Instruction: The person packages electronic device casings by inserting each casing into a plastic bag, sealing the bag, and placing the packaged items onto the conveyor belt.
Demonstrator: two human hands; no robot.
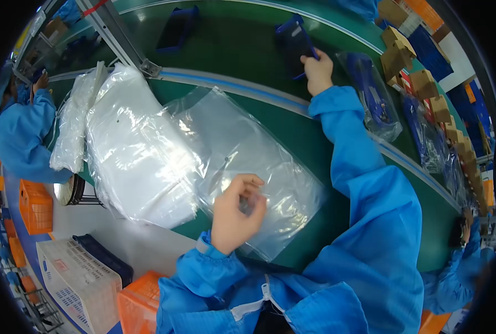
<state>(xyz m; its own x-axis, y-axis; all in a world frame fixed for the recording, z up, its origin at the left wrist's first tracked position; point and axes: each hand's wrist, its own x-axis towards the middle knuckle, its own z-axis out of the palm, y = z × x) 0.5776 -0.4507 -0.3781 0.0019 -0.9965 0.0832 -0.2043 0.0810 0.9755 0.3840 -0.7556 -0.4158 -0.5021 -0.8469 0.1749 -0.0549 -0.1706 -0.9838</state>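
Note:
My right hand reaches to the green conveyor belt, its fingers closed on the edge of a dark blue tray-like item. My left hand is over a clear plastic bag on the green table, fingers curled toward the thumb; whether they pinch the film cannot be made out. A thick stack of clear bags lies to the left of that bag, with a crumpled plastic bundle beside it.
Bagged blue items lie on the belt at the right, near small cardboard boxes. Another blue item is on the belt's far left. A metal post rises there. Co-workers' blue sleeves show at both sides. White and orange baskets stand lower left.

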